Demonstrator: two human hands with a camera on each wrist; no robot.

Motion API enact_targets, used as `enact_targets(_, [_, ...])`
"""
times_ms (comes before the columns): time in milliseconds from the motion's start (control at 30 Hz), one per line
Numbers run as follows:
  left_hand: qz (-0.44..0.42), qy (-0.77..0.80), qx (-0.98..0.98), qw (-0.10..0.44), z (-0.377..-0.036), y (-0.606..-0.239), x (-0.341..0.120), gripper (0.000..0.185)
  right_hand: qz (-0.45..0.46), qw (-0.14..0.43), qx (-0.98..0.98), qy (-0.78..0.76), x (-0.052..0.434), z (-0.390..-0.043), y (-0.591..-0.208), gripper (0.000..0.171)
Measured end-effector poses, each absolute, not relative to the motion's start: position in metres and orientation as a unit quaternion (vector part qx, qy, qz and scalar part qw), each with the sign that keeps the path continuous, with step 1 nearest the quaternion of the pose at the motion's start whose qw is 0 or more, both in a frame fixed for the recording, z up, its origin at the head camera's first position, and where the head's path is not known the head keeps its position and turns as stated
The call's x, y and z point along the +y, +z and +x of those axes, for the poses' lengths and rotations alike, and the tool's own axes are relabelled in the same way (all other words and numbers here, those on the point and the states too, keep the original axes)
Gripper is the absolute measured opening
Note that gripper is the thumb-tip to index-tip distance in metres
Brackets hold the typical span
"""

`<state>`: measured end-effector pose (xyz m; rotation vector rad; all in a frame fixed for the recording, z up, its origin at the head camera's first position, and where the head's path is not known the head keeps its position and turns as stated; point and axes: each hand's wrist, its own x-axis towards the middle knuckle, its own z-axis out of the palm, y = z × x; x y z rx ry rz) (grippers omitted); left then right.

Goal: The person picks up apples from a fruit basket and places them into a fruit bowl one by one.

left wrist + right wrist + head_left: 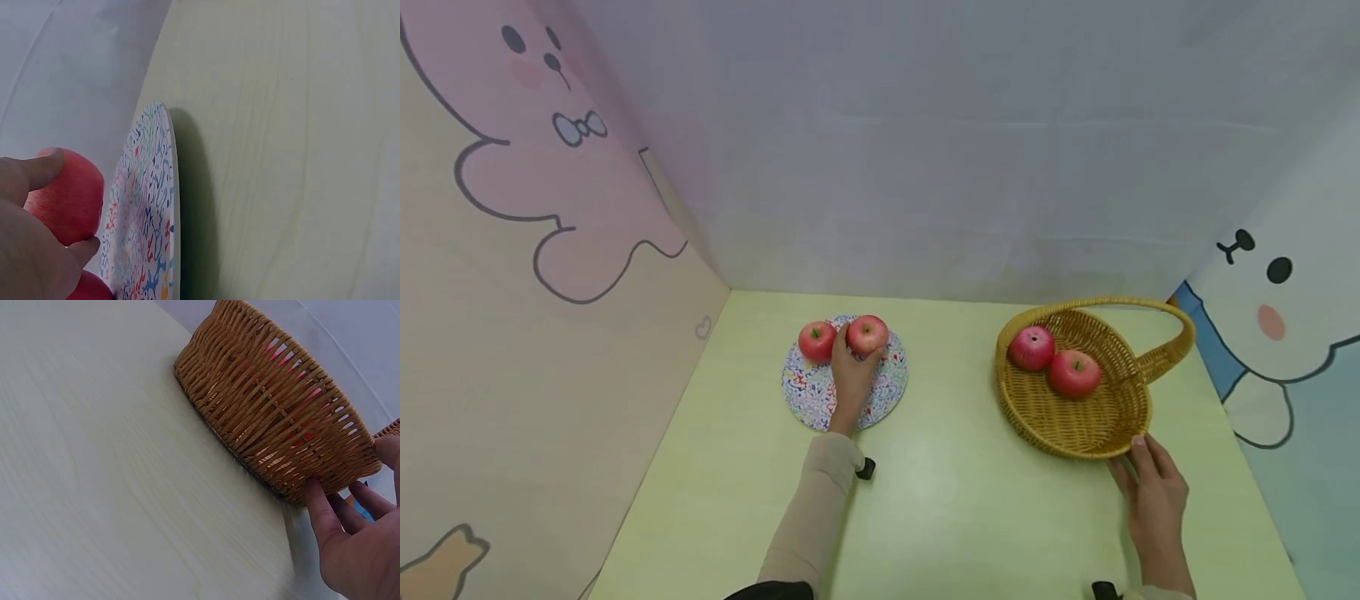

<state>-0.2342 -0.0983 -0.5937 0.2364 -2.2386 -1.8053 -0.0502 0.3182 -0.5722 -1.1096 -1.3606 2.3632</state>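
Fingers of left hand point(852, 379) curl round red apple point(868, 334) at 12 o'clock on patterned plate point(808, 398), second apple point(816, 341) touching at 9 o'clock. Right hand point(1153, 496), fingers straight, braces wicker basket point(1075, 429) rim at 5 o'clock, likely steadying; two apples point(1051, 360) inside.

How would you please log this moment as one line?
left hand: grips apple on plate | right hand: touches basket
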Motion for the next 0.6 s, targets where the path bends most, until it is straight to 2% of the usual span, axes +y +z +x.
enact_targets(300, [0.071, -0.628, -0.763, 0.135, -0.234, -0.601, -0.099, 0.081, -0.392, 0.08, -0.472, 0.785, 0.318, -0.052, -0.573, 0.069])
enact_targets(600, [0.075, -0.62, -0.769, 0.139, -0.235, -0.605, -0.098, 0.081, -0.386, 0.096, -0.456, 0.796, 0.32, -0.053, -0.575, 0.068])
